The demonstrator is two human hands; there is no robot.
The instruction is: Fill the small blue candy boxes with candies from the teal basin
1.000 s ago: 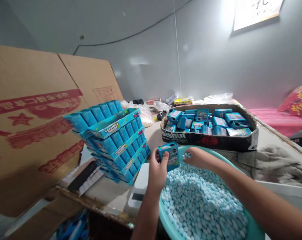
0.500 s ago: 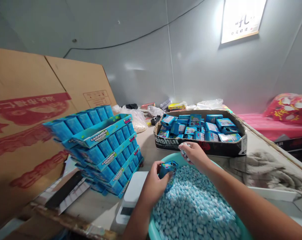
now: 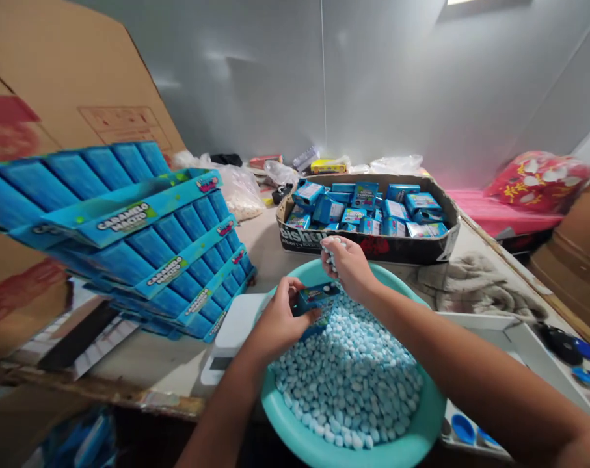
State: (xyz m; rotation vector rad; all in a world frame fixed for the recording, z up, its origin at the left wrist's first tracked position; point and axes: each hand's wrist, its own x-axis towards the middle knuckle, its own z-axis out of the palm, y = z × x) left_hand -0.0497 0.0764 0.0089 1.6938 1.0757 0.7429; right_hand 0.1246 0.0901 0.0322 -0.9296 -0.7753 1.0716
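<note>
My left hand (image 3: 285, 315) is closed around a small blue candy box (image 3: 315, 300), tilted over the basin with its open end facing my other hand. My right hand (image 3: 348, 263) grips a heap of pale blue and white candies (image 3: 332, 250) just above and beside that box. Below both hands, a turquoise basin (image 3: 295, 426) holds a large mass of the same loose candies (image 3: 358, 377). A few candies show close to the box's opening. Fingers hide part of the box.
Stacked display trays (image 3: 143, 221) of blue boxes stand on the left, by a large carton (image 3: 80, 71). A white scale (image 3: 233, 331) sits left of the basin. Behind it, a black carton (image 3: 373, 247) holds several blue boxes. A grey cloth (image 3: 475, 286) and white tray (image 3: 533, 351) lie right.
The view has tipped downward, showing more of the basin and the white tray. My right hand with its candies has come closer to the box held in my left hand.
</note>
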